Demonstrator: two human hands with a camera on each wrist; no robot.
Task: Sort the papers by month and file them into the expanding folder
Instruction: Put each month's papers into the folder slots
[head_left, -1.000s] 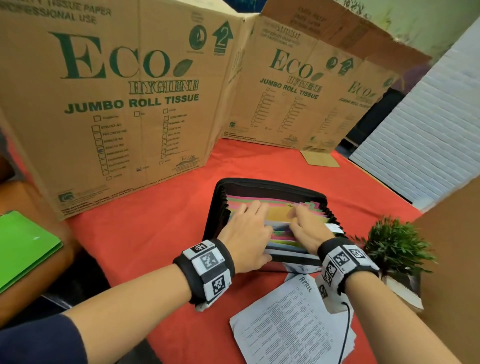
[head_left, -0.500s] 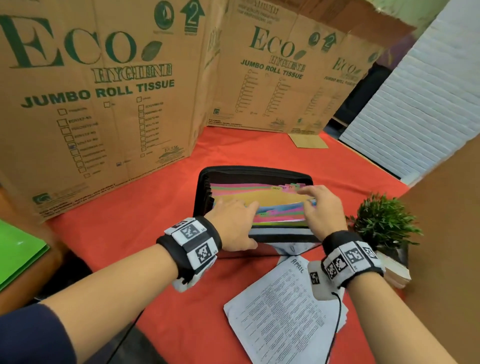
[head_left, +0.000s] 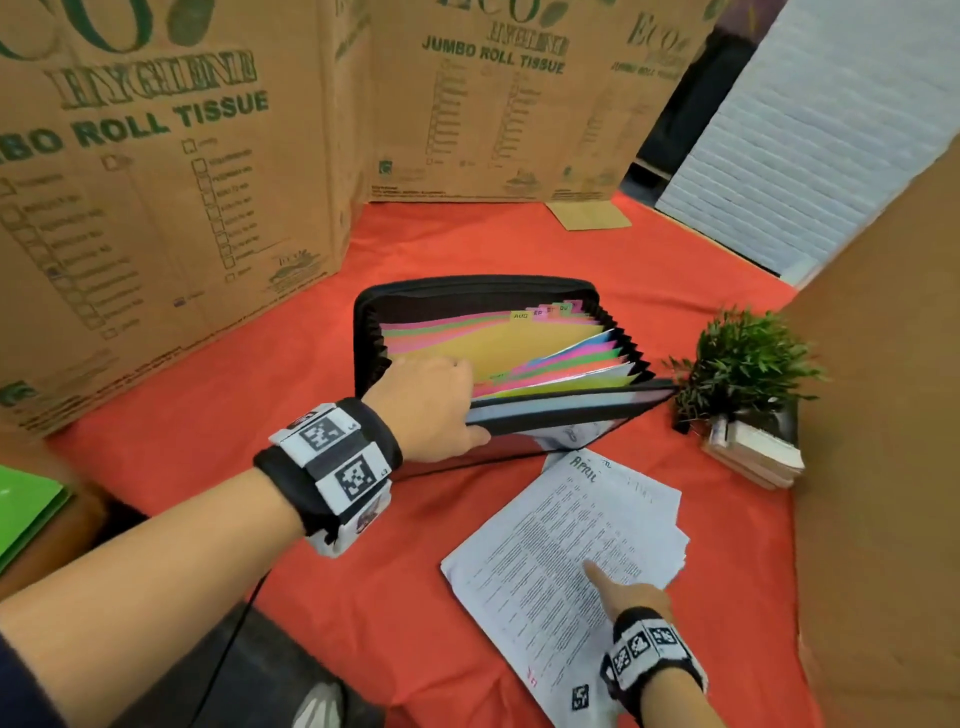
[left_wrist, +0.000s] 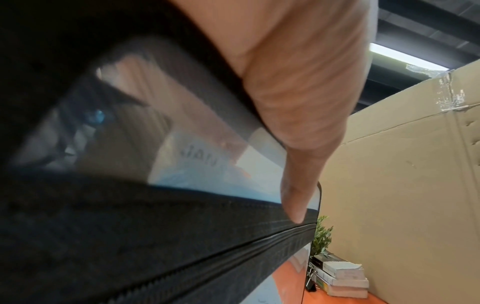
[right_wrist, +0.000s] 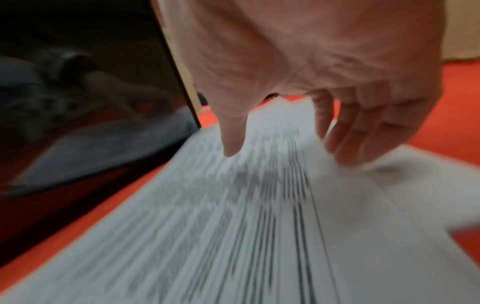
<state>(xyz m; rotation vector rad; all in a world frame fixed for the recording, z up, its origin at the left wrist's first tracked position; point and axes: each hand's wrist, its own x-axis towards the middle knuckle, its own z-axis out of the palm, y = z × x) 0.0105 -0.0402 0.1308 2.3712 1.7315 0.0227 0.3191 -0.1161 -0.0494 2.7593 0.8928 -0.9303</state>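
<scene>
While the left hand is gripping the expanding folder's front flap at eleven o'clock, the relaxed right hand is touching the April papers; pinch only the top sheet.

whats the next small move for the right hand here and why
Probably pinch and lift the top sheet marked APRIL off the stack. The right hand is over that sheet, thumb and fingers at its edge. The left hand holds the expanding folder open at its front dividers, so a pocket looks ready to receive it.
</scene>
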